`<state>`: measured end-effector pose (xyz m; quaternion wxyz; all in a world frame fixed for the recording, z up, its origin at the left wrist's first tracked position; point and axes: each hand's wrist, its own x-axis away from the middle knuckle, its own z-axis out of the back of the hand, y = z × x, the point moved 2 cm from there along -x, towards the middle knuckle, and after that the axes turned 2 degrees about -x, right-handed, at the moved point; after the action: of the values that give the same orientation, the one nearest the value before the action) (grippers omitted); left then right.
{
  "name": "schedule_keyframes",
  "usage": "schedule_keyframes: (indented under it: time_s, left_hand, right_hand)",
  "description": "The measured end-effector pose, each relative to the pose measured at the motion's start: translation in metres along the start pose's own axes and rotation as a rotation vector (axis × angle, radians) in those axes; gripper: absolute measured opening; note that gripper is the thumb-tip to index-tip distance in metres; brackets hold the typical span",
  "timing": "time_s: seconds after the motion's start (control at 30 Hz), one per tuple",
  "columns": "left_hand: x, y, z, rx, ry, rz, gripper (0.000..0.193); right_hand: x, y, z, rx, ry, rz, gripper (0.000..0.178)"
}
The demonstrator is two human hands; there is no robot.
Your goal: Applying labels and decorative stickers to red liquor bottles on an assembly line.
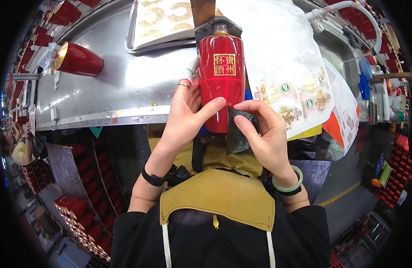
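Observation:
A glossy red bottle with a gold square emblem and a clear neck lies before me, its neck at a notched metal holder. Thin red light lines cross its front. My left hand is closed round its left side, thumb pressed on the lower front; a white cover sits on one fingertip. Between thumb and fingers of my right hand is a thin, dark, flexible scraper. Its edge meets the bottle's lower right side.
A metal tray with gold decals sits at the back of the steel bench. Another red bottle lies at left. Printed white sheets cover the right side, beside a sink. Another person is at far left.

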<state>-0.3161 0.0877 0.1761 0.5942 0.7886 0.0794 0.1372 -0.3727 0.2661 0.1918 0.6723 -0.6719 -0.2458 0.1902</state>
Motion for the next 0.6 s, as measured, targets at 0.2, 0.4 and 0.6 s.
schedule_keyframes:
  time_s: [0.2, 0.4, 0.6]
  left_hand:
    - [-0.0002, -0.0023, 0.0001, -0.005, 0.004, -0.001, 0.093]
    - [0.0001, -0.0031, -0.0003, -0.009, 0.011, -0.014, 0.092]
    - [-0.0008, -0.0008, -0.0012, 0.004, 0.011, -0.009, 0.091]
  right_hand:
    - [0.0009, 0.0019, 0.0000, 0.018, 0.025, -0.019, 0.021]
    - [0.0006, 0.0033, -0.0014, 0.017, 0.041, 0.011, 0.021]
    - [-0.0008, 0.0003, -0.0028, 0.180, 0.070, 0.129, 0.018]
